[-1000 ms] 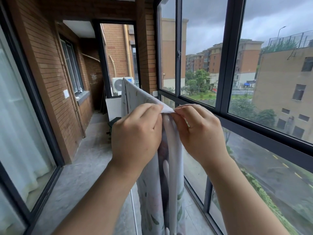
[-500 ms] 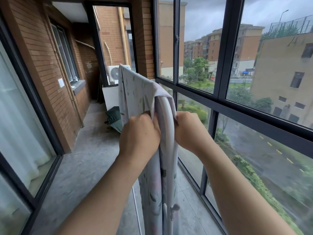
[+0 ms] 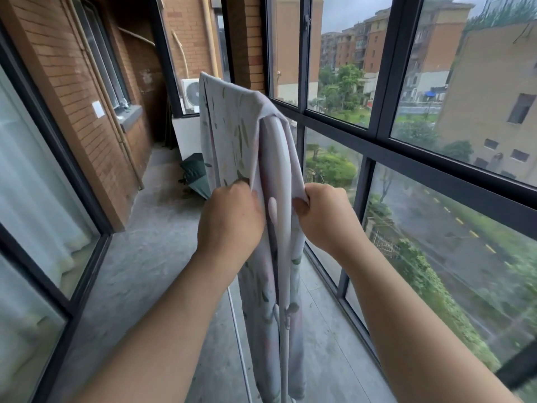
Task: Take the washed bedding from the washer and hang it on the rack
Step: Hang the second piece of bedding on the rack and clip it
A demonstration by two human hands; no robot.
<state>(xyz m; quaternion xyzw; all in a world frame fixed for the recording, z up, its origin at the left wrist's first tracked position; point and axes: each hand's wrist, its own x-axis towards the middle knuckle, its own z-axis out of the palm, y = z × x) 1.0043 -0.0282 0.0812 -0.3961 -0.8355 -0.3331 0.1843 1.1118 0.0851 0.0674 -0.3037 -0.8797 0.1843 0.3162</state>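
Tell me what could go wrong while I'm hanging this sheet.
Left hand and right hand both grip the leaf-print sheet at its near end; an uneven tug could slide it sideways off the rack. It hangs low toward the concrete floor and might pick up dirt.

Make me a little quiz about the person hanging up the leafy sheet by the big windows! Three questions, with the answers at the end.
1. True or false: the left hand hangs free, away from the leaf-print sheet.
2. What is the right hand doing? A. pinching the sheet's edge. B. pointing upward. C. hanging empty.
3. Fill in: past the sheet, at the far end of the balcony, there is a white ____ unit with a round fan.

Key
1. False. Its fingers grip the sheet.
2. A.
3. Air conditioner; the air conditioner unit shows just left of the sheet's top.
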